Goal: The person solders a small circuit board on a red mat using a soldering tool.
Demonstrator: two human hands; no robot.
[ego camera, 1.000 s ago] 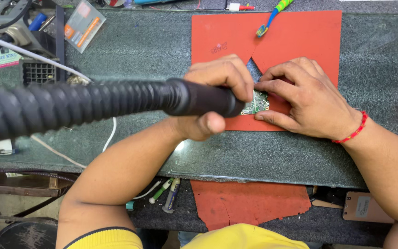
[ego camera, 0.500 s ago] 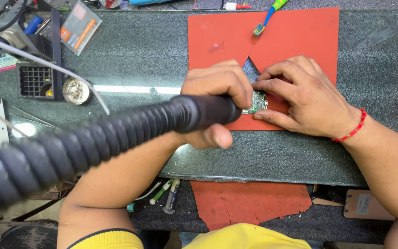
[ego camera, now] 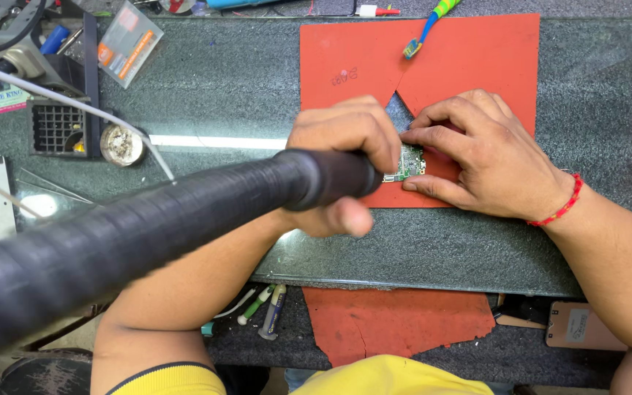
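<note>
Hose swings lower-left; left hand (ego camera: pixel 345 157) wraps black handle (ego camera: pixel 323 179) tight, right hand (ego camera: pixel 488 157) pins circuit board (ego camera: pixel 407 162) flat on red mat (ego camera: pixel 477 58) for steadiness.

A dark speckled stone tabletop (ego camera: pixel 228 95) carries a notched red mat (ego camera: pixel 469 62), a small green circuit board (ego camera: pixel 408 162) on it, a toothbrush (ego camera: pixel 424 29), a round tin (ego camera: pixel 121 144) and a black grilled holder (ego camera: pixel 56 126).

Bright, even overhead light, white strip of glare on the dark glass worktop (ego camera: pixel 213 141) at centre left, soft shadows under the hands — black hose (ego camera: pixel 148 227) blurred, out of focus at lower left.
</note>
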